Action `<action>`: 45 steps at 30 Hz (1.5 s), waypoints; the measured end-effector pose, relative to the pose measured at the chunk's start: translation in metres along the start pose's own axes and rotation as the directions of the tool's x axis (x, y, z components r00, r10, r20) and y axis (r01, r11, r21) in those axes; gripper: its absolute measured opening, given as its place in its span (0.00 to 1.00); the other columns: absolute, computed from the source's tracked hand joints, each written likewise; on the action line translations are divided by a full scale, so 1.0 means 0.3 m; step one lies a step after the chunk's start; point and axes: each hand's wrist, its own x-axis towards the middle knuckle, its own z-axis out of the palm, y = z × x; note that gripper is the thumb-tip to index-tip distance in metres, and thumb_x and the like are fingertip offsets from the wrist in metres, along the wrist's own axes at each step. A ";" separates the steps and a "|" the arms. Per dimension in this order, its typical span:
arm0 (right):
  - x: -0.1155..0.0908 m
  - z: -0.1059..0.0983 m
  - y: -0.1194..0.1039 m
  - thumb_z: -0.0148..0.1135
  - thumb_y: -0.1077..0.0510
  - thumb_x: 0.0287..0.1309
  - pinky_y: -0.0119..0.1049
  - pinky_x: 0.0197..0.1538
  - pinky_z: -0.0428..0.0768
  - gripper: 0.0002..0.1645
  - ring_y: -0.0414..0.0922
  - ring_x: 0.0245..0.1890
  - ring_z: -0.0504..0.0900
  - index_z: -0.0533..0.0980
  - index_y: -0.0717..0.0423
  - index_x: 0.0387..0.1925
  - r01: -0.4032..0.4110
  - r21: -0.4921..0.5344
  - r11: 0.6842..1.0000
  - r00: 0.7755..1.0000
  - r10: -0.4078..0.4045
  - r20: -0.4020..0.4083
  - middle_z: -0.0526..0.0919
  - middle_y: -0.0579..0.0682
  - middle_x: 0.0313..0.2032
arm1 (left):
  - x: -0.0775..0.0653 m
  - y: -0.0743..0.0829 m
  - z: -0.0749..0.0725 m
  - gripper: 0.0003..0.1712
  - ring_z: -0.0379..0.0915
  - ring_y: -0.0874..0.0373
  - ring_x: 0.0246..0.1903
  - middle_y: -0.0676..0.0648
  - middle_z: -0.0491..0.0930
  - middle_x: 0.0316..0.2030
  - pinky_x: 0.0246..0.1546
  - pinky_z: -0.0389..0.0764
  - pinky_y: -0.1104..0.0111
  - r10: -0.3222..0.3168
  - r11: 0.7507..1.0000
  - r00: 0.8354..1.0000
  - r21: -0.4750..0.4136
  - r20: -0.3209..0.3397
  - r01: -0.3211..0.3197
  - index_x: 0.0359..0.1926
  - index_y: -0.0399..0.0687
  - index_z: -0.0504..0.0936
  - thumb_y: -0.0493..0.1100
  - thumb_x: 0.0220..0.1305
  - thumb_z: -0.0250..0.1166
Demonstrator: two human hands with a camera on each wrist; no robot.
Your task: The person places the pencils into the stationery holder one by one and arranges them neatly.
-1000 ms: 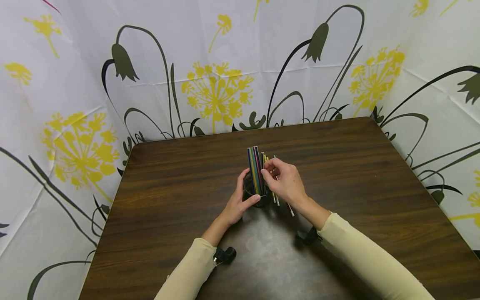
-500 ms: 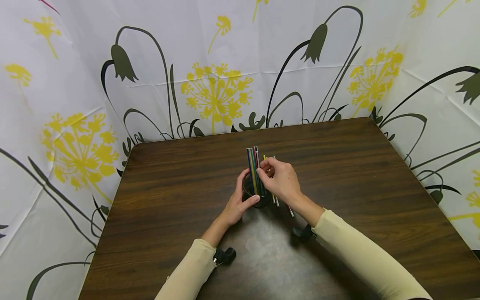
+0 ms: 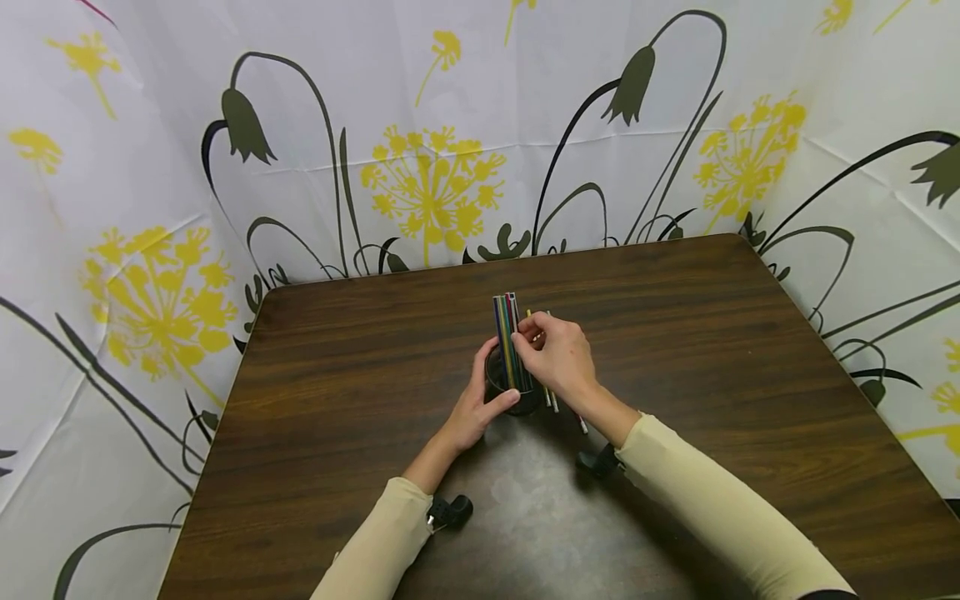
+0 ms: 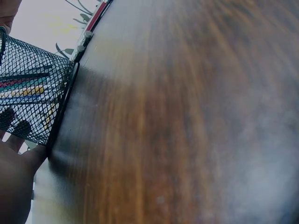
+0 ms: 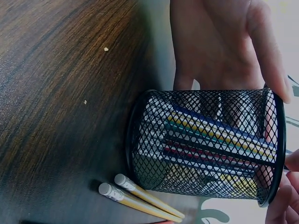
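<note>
a white flowered cloth (image 3: pixel 480 92) hangs behind and beside the surface (image 3: pixel 375 350), perhaps simply as a backdrop. two pale sleeves (image 3: pixel 720 492) come in from the near side, angled so that both hands meet mid-surface.

the left grip (image 3: pixel 472 412) wraps the left side of the black mesh cup (image 5: pixel 147 163), thumb on the near side, apparently to steady it while the other hand works above. the cup stands upright on the surface, between the hands. the right grip (image 3: pixel 558 354), at the cup's right, has thumb and fingertips bent together and seems to pinch the rightmost pencil (image 3: pixel 516 312); the fingers partly hide the contact. the upright pencils (image 3: pixel 506 342) stand in a slightly tilted bundle inside the cup, tops well above the rim, likely because they are longer than the cup is deep. the loose yellow pencils (image 5: pixel 147 196) lie on the surface just right of the cup, white erasers (image 5: pixel 120 179) toward the near side, handy for the right hand, i judge; a red pencil (image 3: pixel 581 421) lies right of them.

against a second ago, the right arm is farther left, and the dark pencil that stood apart from the bundle no longer shows a gap. the left grip and cup look unmoved.
</note>
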 end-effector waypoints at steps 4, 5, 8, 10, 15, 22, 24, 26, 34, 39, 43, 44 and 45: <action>0.005 0.004 0.000 0.68 0.54 0.58 0.37 0.27 0.78 0.06 0.38 0.23 0.81 0.82 0.52 0.34 -0.005 -0.012 1.000 1.000 0.005 -0.012 0.84 0.43 0.26 | 0.000 0.001 -0.001 0.46 0.59 0.34 0.65 0.29 0.59 0.68 0.63 0.56 0.39 0.000 1.000 1.000 0.001 0.004 0.000 0.76 0.43 0.40 0.34 0.67 0.58; 0.005 0.005 0.000 0.68 0.54 0.58 0.37 0.27 0.78 0.06 0.38 0.23 0.80 0.83 0.52 0.34 -0.006 -0.015 1.000 1.000 0.006 -0.015 0.84 0.43 0.26 | 0.000 0.002 -0.001 0.46 0.59 0.34 0.65 0.29 0.59 0.68 0.63 0.56 0.39 0.000 1.000 1.000 0.000 0.004 0.000 0.76 0.42 0.40 0.33 0.67 0.58; 0.007 0.007 0.000 0.69 0.54 0.57 0.37 0.26 0.78 0.06 0.38 0.23 0.80 0.83 0.52 0.34 -0.009 -0.022 1.000 1.000 0.008 -0.019 0.84 0.43 0.25 | -0.001 0.002 -0.001 0.46 0.59 0.34 0.65 0.28 0.59 0.67 0.63 0.57 0.39 0.000 1.000 1.000 0.005 0.002 0.000 0.75 0.42 0.40 0.33 0.67 0.59; 0.008 0.008 -0.002 0.69 0.54 0.57 0.37 0.27 0.78 0.06 0.38 0.23 0.80 0.83 0.52 0.33 -0.009 -0.022 1.000 1.000 0.009 -0.020 0.84 0.43 0.25 | -0.002 0.003 -0.002 0.46 0.59 0.35 0.65 0.29 0.59 0.68 0.63 0.56 0.39 0.000 1.000 1.000 0.013 -0.001 0.001 0.75 0.42 0.40 0.34 0.67 0.59; 0.013 0.009 -0.004 0.70 0.54 0.57 0.36 0.27 0.78 0.06 0.39 0.23 0.80 0.83 0.52 0.32 -0.012 -0.023 1.000 1.000 0.011 -0.021 0.84 0.44 0.26 | -0.002 0.006 -0.005 0.46 0.57 0.36 0.67 0.29 0.58 0.68 0.64 0.53 0.39 0.001 1.000 1.000 0.022 0.000 -0.001 0.76 0.42 0.40 0.34 0.67 0.58; 0.018 0.010 -0.003 0.70 0.54 0.56 0.36 0.25 0.76 0.06 0.39 0.22 0.78 0.82 0.51 0.30 -0.014 -0.040 0.999 0.999 0.013 -0.041 0.83 0.43 0.24 | 0.000 0.004 -0.005 0.45 0.56 0.36 0.67 0.30 0.58 0.68 0.64 0.52 0.38 0.018 1.000 1.000 0.014 -0.005 -0.018 0.75 0.41 0.41 0.33 0.67 0.59; 0.019 0.011 -0.002 0.70 0.53 0.56 0.36 0.24 0.76 0.06 0.39 0.21 0.78 0.82 0.51 0.29 -0.015 -0.046 0.999 0.999 0.013 -0.047 0.83 0.43 0.23 | 0.002 0.004 -0.005 0.45 0.56 0.36 0.67 0.31 0.57 0.69 0.65 0.52 0.39 0.020 1.000 1.000 0.012 -0.006 -0.020 0.75 0.41 0.41 0.33 0.66 0.59; 0.020 0.010 -0.001 0.70 0.53 0.56 0.36 0.24 0.75 0.07 0.39 0.21 0.77 0.82 0.51 0.29 -0.015 -0.050 0.999 0.999 0.013 -0.049 0.82 0.43 0.23 | 0.003 0.003 -0.005 0.45 0.56 0.37 0.67 0.31 0.57 0.69 0.65 0.52 0.39 0.022 1.000 1.000 0.012 -0.003 -0.022 0.75 0.42 0.41 0.34 0.67 0.59; 0.015 0.007 0.008 0.72 0.52 0.55 0.36 0.24 0.75 0.09 0.38 0.21 0.77 0.82 0.51 0.28 -0.002 -0.040 0.999 0.999 0.000 -0.044 0.82 0.43 0.22 | 0.001 0.002 -0.002 0.45 0.57 0.37 0.66 0.31 0.58 0.69 0.65 0.53 0.40 0.008 1.000 1.000 -0.003 0.010 -0.008 0.76 0.43 0.40 0.34 0.68 0.58; 0.008 -0.014 0.023 0.71 0.52 0.56 0.35 0.24 0.75 0.08 0.38 0.20 0.77 0.82 0.52 0.28 0.017 0.018 1.000 1.000 -0.016 -0.014 0.82 0.42 0.22 | 0.001 -0.025 0.003 0.46 0.57 0.37 0.66 0.32 0.57 0.69 0.65 0.54 0.40 -0.012 1.000 1.000 -0.006 0.021 0.012 0.76 0.45 0.38 0.33 0.68 0.57; 0.030 -0.047 0.041 0.69 0.51 0.59 0.35 0.24 0.74 0.10 0.38 0.20 0.77 0.82 0.52 0.28 -0.005 0.082 0.997 1.000 0.007 -0.021 0.82 0.42 0.21 | 0.010 -0.090 0.001 0.46 0.58 0.40 0.66 0.35 0.58 0.69 0.65 0.55 0.42 -0.002 1.000 1.000 -0.004 -0.008 0.002 0.77 0.54 0.39 0.35 0.68 0.58; 0.036 -0.057 0.049 0.68 0.51 0.60 0.35 0.23 0.74 0.11 0.39 0.19 0.77 0.82 0.52 0.28 -0.020 0.095 0.995 0.999 0.023 -0.026 0.81 0.43 0.20 | 0.011 -0.105 0.000 0.47 0.59 0.41 0.66 0.36 0.59 0.69 0.65 0.56 0.43 0.001 1.000 1.000 -0.002 -0.015 -0.001 0.77 0.57 0.40 0.36 0.68 0.58; 0.043 -0.067 0.058 0.68 0.51 0.60 0.35 0.23 0.73 0.11 0.39 0.18 0.78 0.82 0.53 0.28 -0.041 0.104 0.994 0.999 0.044 -0.030 0.81 0.43 0.20 | 0.012 -0.115 -0.001 0.47 0.60 0.42 0.66 0.37 0.59 0.69 0.65 0.56 0.44 0.002 1.000 1.000 0.006 -0.023 -0.002 0.77 0.59 0.40 0.36 0.68 0.59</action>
